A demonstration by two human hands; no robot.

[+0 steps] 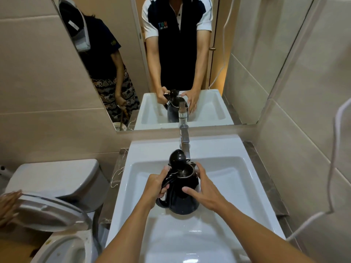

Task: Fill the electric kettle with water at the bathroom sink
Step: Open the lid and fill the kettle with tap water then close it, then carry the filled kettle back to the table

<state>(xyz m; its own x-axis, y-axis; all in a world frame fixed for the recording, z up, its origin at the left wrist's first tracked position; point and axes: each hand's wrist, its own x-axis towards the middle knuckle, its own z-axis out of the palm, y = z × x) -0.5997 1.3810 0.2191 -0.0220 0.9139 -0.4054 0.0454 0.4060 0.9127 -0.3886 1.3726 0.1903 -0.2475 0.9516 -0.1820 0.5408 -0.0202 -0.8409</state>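
Observation:
A black electric kettle (182, 200) is held over the white sink basin (245, 188), its lid (177, 157) flipped open and its mouth right under the chrome faucet (185, 144). My left hand (156, 185) is wrapped around the kettle's handle. My right hand (204, 188) rests flat against the kettle's right side, fingers spread along the body. I cannot tell whether water is running from the spout. The mirror above repeats the same scene.
A white toilet (57, 186) stands left of the sink, and another person's hand (7, 205) holds its raised seat. A white cord (334, 149) hangs along the right wall. Tiled walls close in on both sides.

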